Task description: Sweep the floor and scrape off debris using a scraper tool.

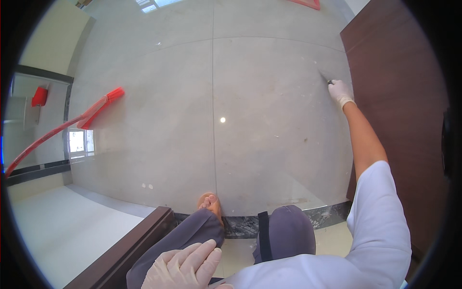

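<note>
My right hand [342, 92], in a pale glove, reaches far out to the right and is closed round the dark handle of a scraper [324, 75]. Its thin grey blade points away to the left, low over the grey tiled floor [269, 106]. My left hand [185, 266], gloved too, is at the bottom near my left thigh, fingers stretched out. A small grey sliver shows beside its thumb, too little to name. Several white flecks and spots dot the tiles, among them a fleck [276, 136] and a pair of spots [147, 186].
On the left a red broom [103, 106] leans across a doorway, with a red container [39, 97] beyond. A brown door [394, 106] stands close along my right arm. At the far edge lies a red object [308, 4]. A dark stone threshold [240, 225] runs beneath my legs.
</note>
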{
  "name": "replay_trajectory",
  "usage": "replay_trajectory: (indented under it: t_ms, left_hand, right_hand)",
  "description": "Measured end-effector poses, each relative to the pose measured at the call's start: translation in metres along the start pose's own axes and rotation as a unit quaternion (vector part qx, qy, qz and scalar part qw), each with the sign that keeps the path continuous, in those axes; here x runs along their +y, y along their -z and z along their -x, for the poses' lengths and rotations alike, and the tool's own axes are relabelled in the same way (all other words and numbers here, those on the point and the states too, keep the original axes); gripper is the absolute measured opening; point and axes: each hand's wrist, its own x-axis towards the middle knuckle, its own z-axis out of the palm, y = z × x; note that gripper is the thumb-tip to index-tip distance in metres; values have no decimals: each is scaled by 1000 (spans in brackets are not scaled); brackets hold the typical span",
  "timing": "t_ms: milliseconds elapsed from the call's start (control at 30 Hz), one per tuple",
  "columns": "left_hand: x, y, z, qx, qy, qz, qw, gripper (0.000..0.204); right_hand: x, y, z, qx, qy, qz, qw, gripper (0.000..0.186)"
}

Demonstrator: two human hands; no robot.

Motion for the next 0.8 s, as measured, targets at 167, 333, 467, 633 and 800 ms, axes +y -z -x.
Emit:
replay_trajectory:
  t_ms: [167,333,467,633,800]
  left_hand:
    - [3,1,5,13,48,-9,999,57]
    - [-9,-6,6,0,28,16,999,57]
    - [-11,0,15,12,57,17,998,58]
    - [-14,3,22,38,45,35,998,58]
    - [-7,2,18,36,17,36,999,57]
  right_hand:
    - [-25,-27,-3,28,60,19,998,35]
    - [-8,-2,-94,36,25,-34,998,36]
    - [-7,-67,35,55,150,-52,986,39]
    - [-18,-51,188,-76,101,86,988,44]
    - [-70,-46,95,62,165,6,984,32]
